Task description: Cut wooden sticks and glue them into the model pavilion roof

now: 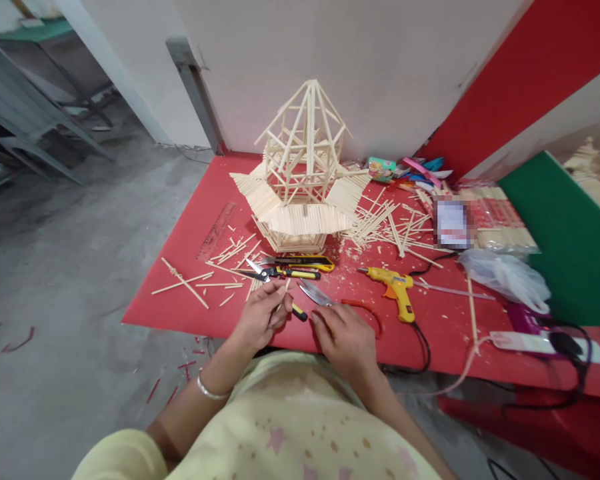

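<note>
My left hand (266,311) pinches a short wooden stick (287,287) between thumb and fingers, close to the table's front edge. My right hand (344,335) is closed around a pair of red-handled scissors (367,308), whose blades point up and left toward the stick. Its fingers partly hide the handles. Just beyond my left hand lie pruning shears (300,273) with black and yellow handles and a yellow utility knife (325,262). Behind them stands a tiered tower model (303,217) built from wooden sticks, with an open-frame roof on top.
A yellow glue gun (397,293) lies right of my right hand, its cord hanging over the edge. Loose sticks (380,223) and shavings cover much of the red table (165,303). Farther right are a plastic bag (505,273), packed sticks (505,220) and a power strip (523,342).
</note>
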